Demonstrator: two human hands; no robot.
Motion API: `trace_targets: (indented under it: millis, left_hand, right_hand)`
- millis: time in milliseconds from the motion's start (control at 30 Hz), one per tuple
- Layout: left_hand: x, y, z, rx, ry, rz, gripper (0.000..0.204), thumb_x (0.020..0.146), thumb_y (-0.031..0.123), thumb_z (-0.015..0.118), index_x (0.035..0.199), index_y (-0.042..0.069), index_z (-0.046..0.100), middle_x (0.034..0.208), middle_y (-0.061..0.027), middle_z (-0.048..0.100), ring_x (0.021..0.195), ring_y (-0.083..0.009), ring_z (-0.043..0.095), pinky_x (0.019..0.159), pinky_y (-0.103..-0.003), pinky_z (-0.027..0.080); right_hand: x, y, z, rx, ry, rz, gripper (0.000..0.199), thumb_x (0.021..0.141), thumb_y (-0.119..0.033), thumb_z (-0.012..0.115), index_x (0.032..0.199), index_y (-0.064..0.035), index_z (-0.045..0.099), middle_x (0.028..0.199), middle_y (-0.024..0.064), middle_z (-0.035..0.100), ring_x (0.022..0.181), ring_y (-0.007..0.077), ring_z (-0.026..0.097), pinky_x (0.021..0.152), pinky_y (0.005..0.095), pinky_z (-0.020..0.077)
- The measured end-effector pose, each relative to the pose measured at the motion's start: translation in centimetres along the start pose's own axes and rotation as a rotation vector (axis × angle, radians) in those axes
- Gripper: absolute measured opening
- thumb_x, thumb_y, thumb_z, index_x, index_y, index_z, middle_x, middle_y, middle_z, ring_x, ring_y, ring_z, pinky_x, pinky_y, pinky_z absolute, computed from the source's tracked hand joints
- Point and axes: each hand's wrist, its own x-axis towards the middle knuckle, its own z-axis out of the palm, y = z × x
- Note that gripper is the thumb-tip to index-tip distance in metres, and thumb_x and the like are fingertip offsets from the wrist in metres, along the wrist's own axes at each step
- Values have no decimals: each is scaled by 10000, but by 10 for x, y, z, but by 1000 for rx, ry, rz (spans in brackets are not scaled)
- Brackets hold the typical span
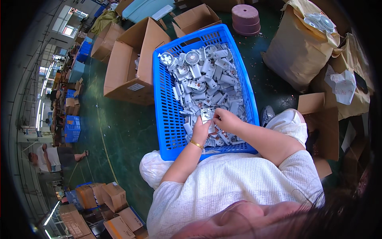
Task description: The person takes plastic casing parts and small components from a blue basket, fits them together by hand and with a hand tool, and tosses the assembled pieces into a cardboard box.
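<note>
Over the near part of a blue plastic crate (pixel 248 95), my left hand (pixel 201 130) grips a small white plastic fan casing (pixel 206 115). Some inner detail shows on the casing's upper face. Close against its right side is my right hand (pixel 225 120), fingers curled into a pinch; what lies between the fingertips is hidden. Beneath both hands the crate holds a heap of pale grey and white plastic casing pieces (pixel 217 85). Among them, near the far end, lie a round fan grille (pixel 192 57) and a fan head with visible blades (pixel 166 59).
Open cardboard boxes (pixel 129 59) stand left of the crate. A pink upturned tub (pixel 245 20) is beyond it. At the right are a large paper sack (pixel 300 47) with fan grilles on top and another open carton (pixel 326 131). A person (pixel 49 157) is far left.
</note>
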Motion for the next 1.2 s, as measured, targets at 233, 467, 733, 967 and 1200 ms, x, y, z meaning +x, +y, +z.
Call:
trace_targets:
  millis: [233,467,733,967,1200]
  left_hand:
    - [0,0,0,-30,-25,38,248,822,25,451,1064,25,398,884,-97,543,612,-201,595,468,-302,530]
    - [9,-16,-10,95,7,129,252,804,5,464,1049,32,413,885,-101,556,623,-204,593,488,-313,522]
    - [10,-19,-8,330,91,232,214,810,47,489,1019,7,462,916,-93,582,802,-161,565,649,-280,472]
    - [-3,9,21,-121,24,-80,254,808,41,466,1056,45,412,852,-93,562,620,-213,596,473,-300,509]
    - [7,8,2,-128,6,-19,271,814,44,460,1080,68,413,864,-102,569,606,-221,601,466,-312,519]
  right_hand:
    - [0,-2,-1,10,-1,-14,145,747,-108,557,835,1,519,785,143,571,722,260,563,628,335,445]
    - [1,-1,-1,28,7,-16,154,723,-131,556,805,0,539,771,165,574,736,314,563,647,373,442]
    - [-7,-9,4,93,9,118,144,763,-125,531,833,-1,520,783,182,568,751,334,565,656,386,443]
    - [9,29,18,117,392,138,167,803,-146,511,851,13,494,814,223,556,792,378,545,679,402,445]
    - [16,11,3,287,336,97,138,791,-112,531,828,15,491,762,180,559,712,301,552,627,354,430]
